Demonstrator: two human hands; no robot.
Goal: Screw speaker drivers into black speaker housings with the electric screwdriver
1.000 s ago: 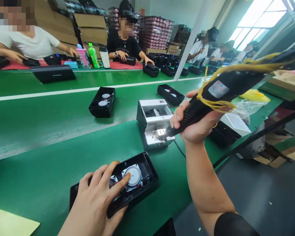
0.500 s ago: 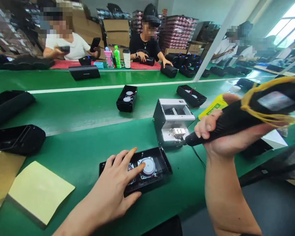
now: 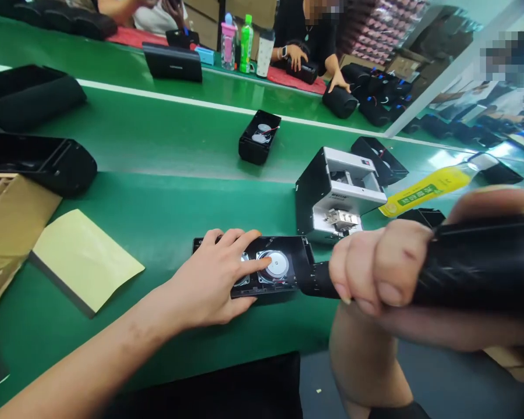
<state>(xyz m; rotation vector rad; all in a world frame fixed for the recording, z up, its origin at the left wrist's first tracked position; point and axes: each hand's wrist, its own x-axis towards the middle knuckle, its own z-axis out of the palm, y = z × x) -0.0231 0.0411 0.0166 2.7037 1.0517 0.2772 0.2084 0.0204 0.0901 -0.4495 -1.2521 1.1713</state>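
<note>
Your left hand (image 3: pixel 220 270) lies spread across case (image 3: pixel 300 254) and speaker (image 3: pixel 278 266); your right hand (image 3: pixel 382 270) grips the driver (image 3: pixel 480 270), bit unseen: a slip could dent that speaker or jab you.

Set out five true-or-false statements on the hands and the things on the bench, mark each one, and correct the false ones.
1. The left hand lies spread across the black housing. True.
2. The right hand is bare of any tool. False: the right hand grips a dark, thick-handled tool.
3. Two round drivers show in that housing, one partly covered by the left hand. True.
4. The yellow bottle stands upright. False: it lies on its side.
5. The silver-and-black machine stands beyond the housing, towards the right of the picture. True.
</note>
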